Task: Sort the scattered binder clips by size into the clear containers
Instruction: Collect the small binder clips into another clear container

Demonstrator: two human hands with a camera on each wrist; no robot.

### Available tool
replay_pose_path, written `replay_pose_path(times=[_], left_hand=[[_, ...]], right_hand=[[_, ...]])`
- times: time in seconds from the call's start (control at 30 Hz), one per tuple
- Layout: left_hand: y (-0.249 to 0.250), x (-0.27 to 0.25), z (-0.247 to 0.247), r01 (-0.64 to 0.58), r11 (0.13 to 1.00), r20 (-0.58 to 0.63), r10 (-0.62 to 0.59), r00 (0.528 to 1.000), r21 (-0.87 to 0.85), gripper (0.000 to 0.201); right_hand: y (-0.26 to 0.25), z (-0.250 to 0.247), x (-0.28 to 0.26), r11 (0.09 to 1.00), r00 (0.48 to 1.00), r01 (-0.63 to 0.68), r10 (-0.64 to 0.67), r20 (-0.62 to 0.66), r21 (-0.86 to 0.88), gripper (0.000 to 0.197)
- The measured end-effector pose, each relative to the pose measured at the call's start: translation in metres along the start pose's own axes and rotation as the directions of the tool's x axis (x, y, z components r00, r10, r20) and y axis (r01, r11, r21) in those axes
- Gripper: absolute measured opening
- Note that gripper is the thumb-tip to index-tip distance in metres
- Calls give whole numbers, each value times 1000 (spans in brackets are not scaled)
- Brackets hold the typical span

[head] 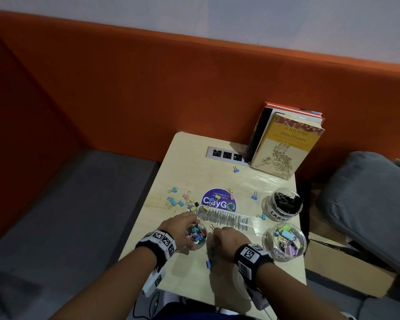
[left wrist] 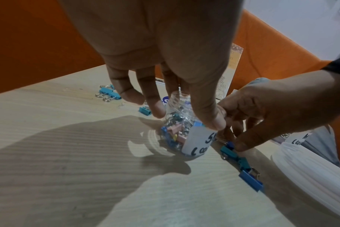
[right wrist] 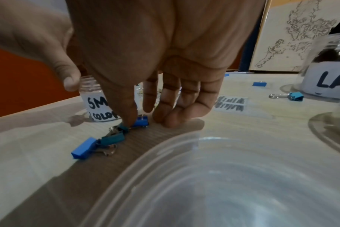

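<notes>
Against an orange padded wall (head: 125, 84), a pale wooden table (head: 273, 181) holds scattered clips (head: 178, 199), the left hand (head: 183, 229) curled around a small jar (head: 198, 234), the right hand (head: 229, 237) fingering blue clips (right wrist: 107, 138), two fuller jars (head: 285, 241) and leaning books (head: 284, 144).

Wooden table (head: 219, 179) — clips (head: 174, 200), jars (head: 285, 204), books (head: 284, 144).

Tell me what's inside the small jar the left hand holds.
The small jar holds a heap of small blue, pink and yellow clips. The left hand and the jar's label hide part of it, so no count.
</notes>
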State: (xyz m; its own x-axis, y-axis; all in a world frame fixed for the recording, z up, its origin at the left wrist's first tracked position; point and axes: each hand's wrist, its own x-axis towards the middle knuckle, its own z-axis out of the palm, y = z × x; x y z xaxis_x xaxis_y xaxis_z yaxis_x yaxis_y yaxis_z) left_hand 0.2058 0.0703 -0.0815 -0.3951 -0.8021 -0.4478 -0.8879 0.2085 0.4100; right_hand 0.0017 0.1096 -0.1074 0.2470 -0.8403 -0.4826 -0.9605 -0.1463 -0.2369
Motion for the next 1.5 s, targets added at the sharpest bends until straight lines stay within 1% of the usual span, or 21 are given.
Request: replay_pose_path(times=[0.07, 0.13, 0.27, 0.4, 0.5, 0.63, 0.77, 0.87, 0.93, 1.0, 1.17, 1.23, 1.3, 1.37, 1.5], left_hand=[[1, 0, 0, 1, 1000, -2, -1, 1000, 3, 73], [1, 0, -1, 0, 1000, -1, 0, 1000, 5, 74], [2, 0, 0, 0, 1000, 0, 0, 1000, 3, 72], [-1, 1, 1, 5, 1000, -7, -5, 1000, -19, 74], [-2, 1, 2, 1, 1000, -7, -2, 1000, -25, 75], [-3, 2, 3, -2, 1000, -7, 1, 1000, -22, 77], [-2, 3, 2, 1, 1000, -5, -2, 1000, -11, 75], [0, 3, 0, -2, 1000, 11, 1, 1000, 16, 71], [1, 2, -1, -3, 1000, 16, 2, 1000, 23, 69], [0, 1, 0, 0, 1000, 9, 0, 1000, 10, 72], [0, 0, 0, -4, 1000, 2, 4, 1000, 3, 79], [1, -1, -1, -4, 1000, 9, 4, 1000, 3, 82], [1, 0, -1, -1, 1000, 13, 1, 1000, 2, 82], [2, -1, -2, -3, 1000, 17, 2, 1000, 11, 81], [1, -2, -2, 4, 1000, 16, -4, 1000, -1, 79]], right_hand=[[-2, 1, 1, 1000, 1000, -26, 26, -7, 0, 26], [-2, 1, 2, 999, 999, -46, 46, -10, -8, 27], [1, -1, 3, 998, 998, -65, 65, -17, -2, 23], [1, -4, 0, 998, 998, -64, 64, -21, 17, 23], [1, -11, -4, 997, 998, -58, 60, -24, 50, 18], [-1, -28, -6, 991, 994, -74, 83, -70, 112, 15], [-15, -46, 2, 986, 993, 3, 17, -116, 169, 9], [-27, -51, 7, 966, 991, 55, -22, -134, 252, 19], [-30, -50, 8, 969, 986, 69, -30, -161, 238, 19], [-27, -46, 7, 976, 987, 48, -13, -163, 213, 14], [-7, -32, -4, 993, 995, -21, 31, -93, 115, 24], [-2, -28, -8, 995, 998, -46, 50, -49, 88, 21], [2, -22, -10, 998, 999, -34, 35, -9, 58, 19], [4, -16, -9, 999, 1000, -9, 8, 16, 46, 24], [1, -6, -9, 1000, 1000, 3, -3, 19, -11, 20]])
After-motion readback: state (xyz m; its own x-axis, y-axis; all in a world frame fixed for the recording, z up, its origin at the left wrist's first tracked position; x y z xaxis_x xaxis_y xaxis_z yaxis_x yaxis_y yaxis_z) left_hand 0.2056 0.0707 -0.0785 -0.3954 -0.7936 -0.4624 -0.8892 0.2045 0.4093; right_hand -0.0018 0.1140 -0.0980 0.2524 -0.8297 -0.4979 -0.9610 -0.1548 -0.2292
